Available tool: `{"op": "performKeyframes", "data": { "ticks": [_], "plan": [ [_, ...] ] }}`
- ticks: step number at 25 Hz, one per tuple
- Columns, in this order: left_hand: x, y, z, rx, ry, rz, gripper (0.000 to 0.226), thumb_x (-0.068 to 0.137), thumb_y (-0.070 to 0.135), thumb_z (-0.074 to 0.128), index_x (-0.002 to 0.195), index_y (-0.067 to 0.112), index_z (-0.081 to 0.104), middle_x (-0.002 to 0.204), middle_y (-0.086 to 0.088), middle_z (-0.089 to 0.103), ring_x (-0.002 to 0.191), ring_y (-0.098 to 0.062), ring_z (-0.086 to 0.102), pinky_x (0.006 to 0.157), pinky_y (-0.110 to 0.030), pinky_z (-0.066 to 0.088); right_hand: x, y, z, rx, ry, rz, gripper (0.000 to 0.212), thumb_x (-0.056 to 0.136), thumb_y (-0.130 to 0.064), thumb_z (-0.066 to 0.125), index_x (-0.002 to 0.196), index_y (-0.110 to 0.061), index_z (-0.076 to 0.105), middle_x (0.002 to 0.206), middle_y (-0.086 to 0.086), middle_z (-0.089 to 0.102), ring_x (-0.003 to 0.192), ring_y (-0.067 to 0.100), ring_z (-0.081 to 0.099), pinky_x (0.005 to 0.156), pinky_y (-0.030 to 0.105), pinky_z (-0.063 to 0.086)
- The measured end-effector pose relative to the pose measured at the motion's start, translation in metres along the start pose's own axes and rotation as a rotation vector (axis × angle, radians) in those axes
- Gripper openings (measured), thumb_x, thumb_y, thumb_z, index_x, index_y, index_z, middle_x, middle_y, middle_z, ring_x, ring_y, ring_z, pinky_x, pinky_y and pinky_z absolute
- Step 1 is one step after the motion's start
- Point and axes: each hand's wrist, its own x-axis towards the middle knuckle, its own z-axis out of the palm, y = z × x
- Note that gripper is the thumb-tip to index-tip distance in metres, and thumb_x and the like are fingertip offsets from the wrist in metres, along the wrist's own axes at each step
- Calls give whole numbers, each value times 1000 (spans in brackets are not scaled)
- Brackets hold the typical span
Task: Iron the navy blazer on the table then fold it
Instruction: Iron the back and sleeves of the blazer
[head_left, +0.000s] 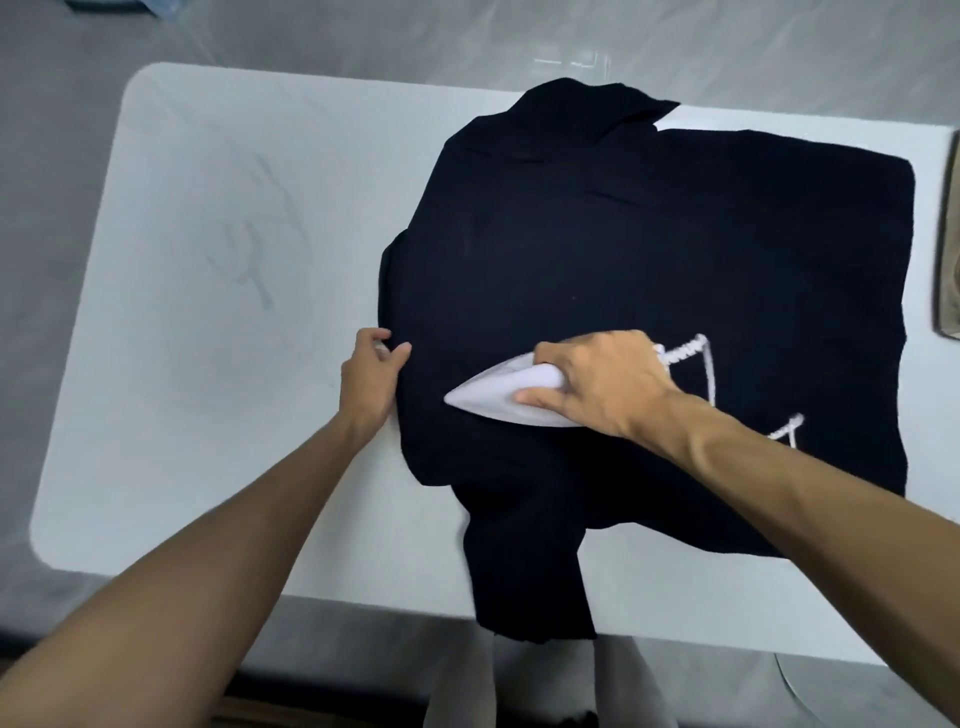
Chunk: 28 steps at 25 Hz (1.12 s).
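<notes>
The navy blazer (649, 260) lies spread over the right half of the white table (234, 260), one sleeve hanging off the near edge. A white iron (498, 397) sits flat on the blazer's near left part, its tip pointing left. My right hand (597, 384) grips the iron's handle from above. My left hand (371, 376) pinches the blazer's left edge between thumb and fingers, holding it against the table. The iron's white coiled cord (696, 364) trails to the right over the cloth.
A tan cloth item (948, 249) lies at the table's right edge, partly out of frame. Faint grey scuff marks show on the bare left half of the table. Grey floor surrounds the table, and its near edge runs just below the hanging sleeve.
</notes>
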Motion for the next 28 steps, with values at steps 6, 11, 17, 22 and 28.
{"op": "performKeyframes", "data": {
  "ticks": [6,11,17,22,28],
  "plan": [
    [15,5,-2,582,212,548,46,95,18,60,139,14,46,140,-8,47,125,-25,49,101,-38,44,54,-59,22,-149,84,-91,49,95,-51,22,58,-23,37,70,1,64,66,24,58,59,32,31],
    [35,-47,17,1005,47,769,52,105,36,21,153,20,33,160,-5,31,150,-29,21,119,-48,23,61,-62,26,-231,30,-215,48,99,-33,26,52,-20,30,54,2,39,53,24,39,57,35,25],
    [34,-49,20,1018,81,762,50,107,34,31,155,19,30,162,-5,26,151,-29,19,120,-48,21,43,-38,31,-278,-76,-226,50,73,-35,-9,51,-21,33,62,5,58,54,27,46,55,34,29],
    [31,-40,19,959,8,696,49,106,28,35,154,18,30,163,-4,23,152,-27,13,122,-48,14,0,-9,27,-210,-53,239,54,102,-51,23,65,-18,45,74,7,65,66,30,55,61,33,34],
    [-21,-29,24,563,174,554,39,101,4,43,137,10,53,150,-4,46,145,-24,32,120,-38,27,-21,-31,22,576,-163,493,24,98,-30,41,114,-12,40,88,9,59,81,31,56,67,39,44]
  ]
}}
